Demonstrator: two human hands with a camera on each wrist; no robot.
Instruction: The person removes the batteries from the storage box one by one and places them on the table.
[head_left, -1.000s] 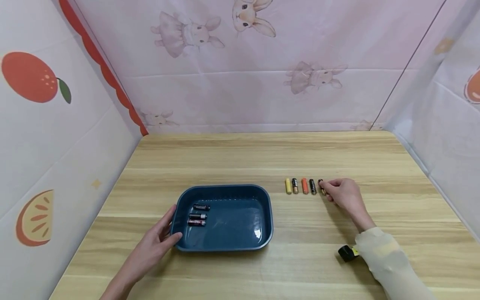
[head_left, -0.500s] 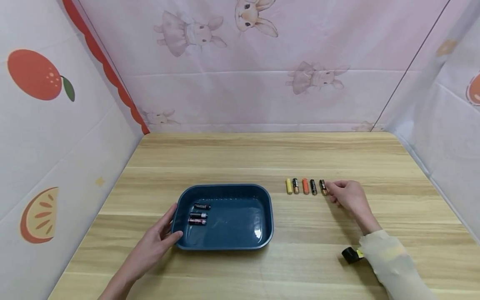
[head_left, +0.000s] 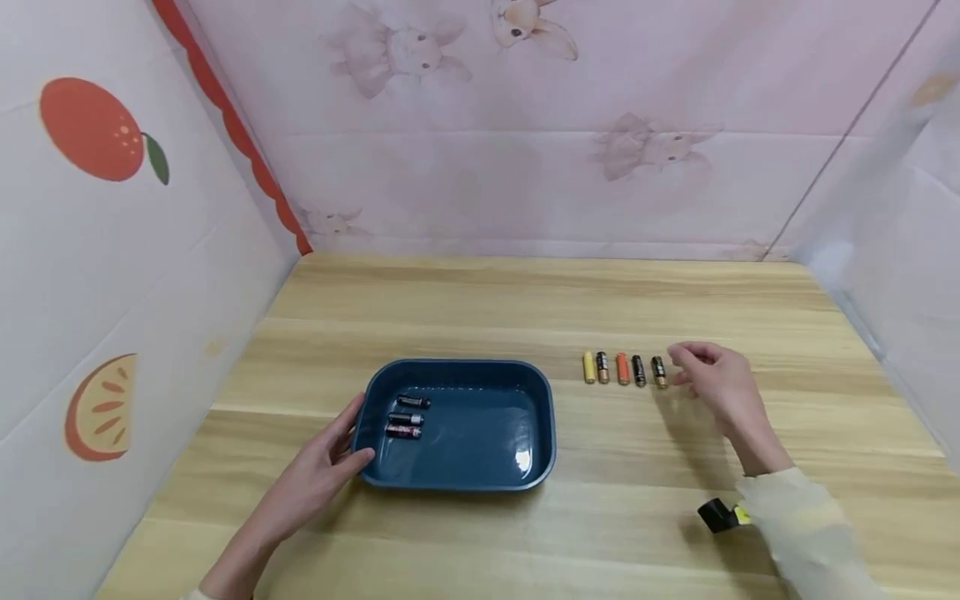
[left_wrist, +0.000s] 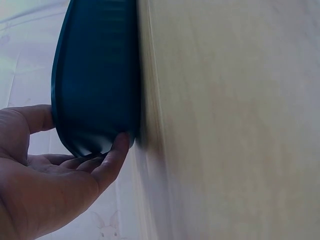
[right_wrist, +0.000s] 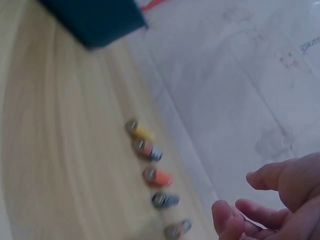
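Note:
My left hand point(head_left: 311, 475) holds the left end of a dark blue rectangular tray point(head_left: 450, 486). In the left wrist view its thumb is at the tray's rim and the fingers lie along the outer wall. Three dark batteries lie inside, among them a black one point(head_left: 413, 402) at the back. To the right of the tray, a row of batteries lies on the table: yellow point(head_left: 588, 367), black and copper point(head_left: 603, 367), orange point(head_left: 622, 368), black point(head_left: 638, 371), and black and gold point(head_left: 659, 372). My right hand point(head_left: 720, 383) hovers just right of the last one, holding nothing, thumb and fingers apart.
A black object with a yellow-green part point(head_left: 718, 516) is at the right sleeve's cuff. The wood-grain table point(head_left: 480, 308) meets a pink rabbit-print curtain point(head_left: 480, 183) at the back. White fruit-print sheets point(head_left: 172, 292) flank the sides.
My right hand has let go of the black and gold battery, which stays at the row's right end, and has drawn away to the right. The left hand still holds the tray.

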